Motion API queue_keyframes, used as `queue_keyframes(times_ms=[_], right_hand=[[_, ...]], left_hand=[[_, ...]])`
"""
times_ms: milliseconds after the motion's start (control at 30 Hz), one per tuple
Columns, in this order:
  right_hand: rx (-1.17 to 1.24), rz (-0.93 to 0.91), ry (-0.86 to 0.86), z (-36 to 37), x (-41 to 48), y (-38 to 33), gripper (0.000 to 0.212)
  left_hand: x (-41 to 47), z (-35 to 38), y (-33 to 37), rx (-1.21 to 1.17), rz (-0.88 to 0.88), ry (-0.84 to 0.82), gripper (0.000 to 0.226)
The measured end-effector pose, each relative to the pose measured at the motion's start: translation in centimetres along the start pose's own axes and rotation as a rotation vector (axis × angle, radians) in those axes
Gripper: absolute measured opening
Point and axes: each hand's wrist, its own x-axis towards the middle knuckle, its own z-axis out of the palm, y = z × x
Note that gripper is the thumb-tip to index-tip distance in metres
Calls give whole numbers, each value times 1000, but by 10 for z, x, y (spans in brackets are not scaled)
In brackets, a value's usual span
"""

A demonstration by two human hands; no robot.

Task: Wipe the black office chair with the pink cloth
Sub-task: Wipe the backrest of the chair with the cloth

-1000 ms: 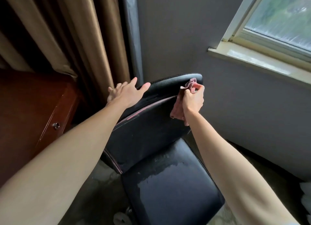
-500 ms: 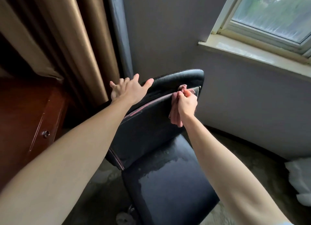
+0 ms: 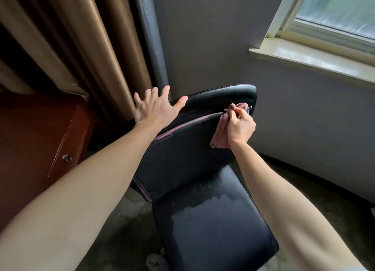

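Grey wall (image 3: pixel 213 37), daylit window (image 3: pixel 334 11), tan curtains (image 3: pixel 81 37), wooden cabinet (image 3: pixel 40 149).

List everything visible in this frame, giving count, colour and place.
black leather office chair: one, black, centre
pink cloth: one, pink, on the backrest seam, upper right of the chair
tan fabric curtains: one set, tan, upper left
reddish-brown wooden cabinet: one, reddish-brown, left
white-framed window: one, white, upper right
grey wall: one, grey, behind the chair
left hand: one, fingers spread, at the backrest's top left corner
right hand: one, gripping the cloth
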Motion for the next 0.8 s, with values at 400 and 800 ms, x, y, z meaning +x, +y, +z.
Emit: queue_keyframes(times_ms=[400,800], right_hand=[[75,-77,-114,10,-20,-2,26],[159,-63,-110,22,-10,2,18]], left_hand=[[3,3,3,14,-25,24,88],[7,4,-2,-12,-23,9,90]])
